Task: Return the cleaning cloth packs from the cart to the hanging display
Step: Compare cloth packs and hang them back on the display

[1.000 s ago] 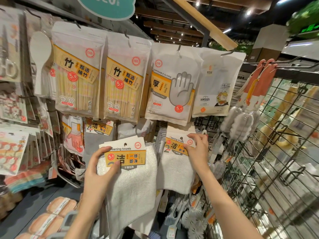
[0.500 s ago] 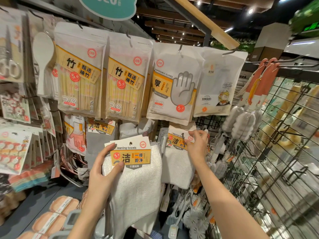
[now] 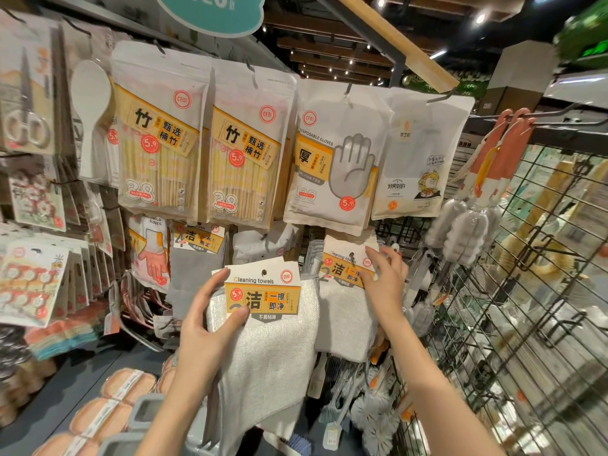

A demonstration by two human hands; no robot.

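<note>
While the left hand [image 3: 200, 327] grips a cleaning towel pack [image 3: 263, 324] by its card header, thumb across the orange label and fingers curled behind the top edge, the right hand [image 3: 383, 278] reaches to the hanging pack [image 3: 345, 291] already on the display, fingers loosely spread and touching the header's right edge near its peg; I cannot tell whether it is pinching the card or only steadying it. The held pack sits just left of the hung one, lower than the peg, its punched hole showing at the top of the card. To do this well, I'd say the hole wants lining up squarely with the peg tip, the card kept upright so the cloth hangs free, and the right hand holding the front pack back to make room. Below, a grey basket [image 3: 144, 413] shows only its rim and handle, so what it holds is hidden. Beside it lie wrapped peach-coloured sponges [image 3: 108, 413] on the shelf.
</note>
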